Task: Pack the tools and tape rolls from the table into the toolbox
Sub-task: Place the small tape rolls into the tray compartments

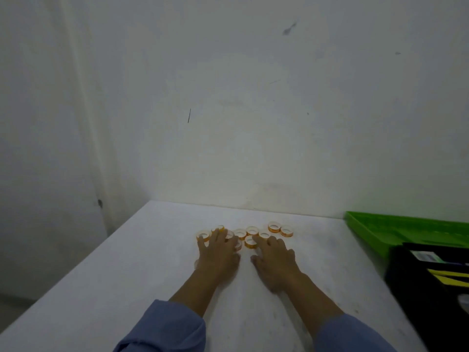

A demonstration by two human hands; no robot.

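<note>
Several small orange tape rolls lie flat in a loose cluster near the far side of the white table. My left hand is spread palm down over the left rolls, its fingers touching some of them. My right hand lies palm down beside it, with its fingertips at a roll in the middle of the cluster. Neither hand has lifted a roll. The black toolbox stands open at the right edge, with its green lid laid back. Yellow and white items show inside it.
A pale wall rises right behind the table's far edge. The table's left edge runs diagonally down to the lower left, with floor beyond it. Blue sleeves cover both forearms at the bottom of the view.
</note>
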